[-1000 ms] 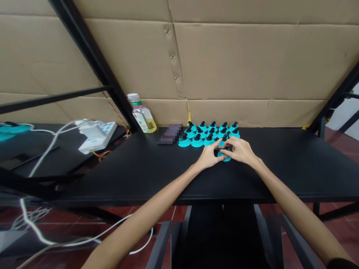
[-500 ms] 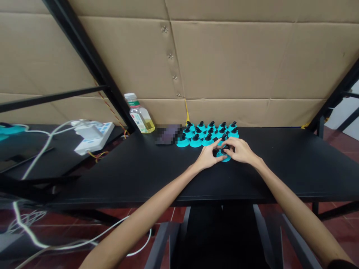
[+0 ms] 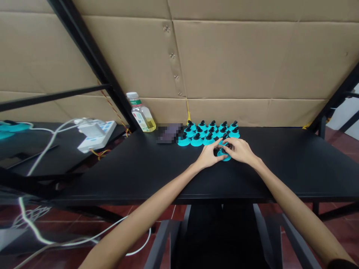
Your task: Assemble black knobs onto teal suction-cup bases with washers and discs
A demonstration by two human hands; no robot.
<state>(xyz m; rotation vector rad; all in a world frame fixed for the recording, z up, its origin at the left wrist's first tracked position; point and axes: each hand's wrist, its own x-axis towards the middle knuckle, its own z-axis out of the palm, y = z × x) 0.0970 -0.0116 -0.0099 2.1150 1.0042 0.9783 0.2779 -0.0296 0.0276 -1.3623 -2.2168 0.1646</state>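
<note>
On the black table (image 3: 134,168), my left hand (image 3: 206,157) and my right hand (image 3: 240,151) meet around one turquoise suction-cup piece with a black knob (image 3: 224,155). The fingers of both hands are curled and pinched on it, and they hide most of the piece. Just behind my hands, several more turquoise pieces with black knobs (image 3: 196,140) stand in neat rows near the cardboard wall.
A bottle of yellowish liquid (image 3: 141,114) stands at the back left beside a blurred dark object (image 3: 169,133). A white power strip with cables (image 3: 97,135) lies on the neighbouring table at left. Black frame bars (image 3: 92,56) slant overhead, and a chair (image 3: 218,239) is below the table edge.
Both hands stay pinched on the same turquoise piece, with only slight finger shifts. The view has wobbled a little.
</note>
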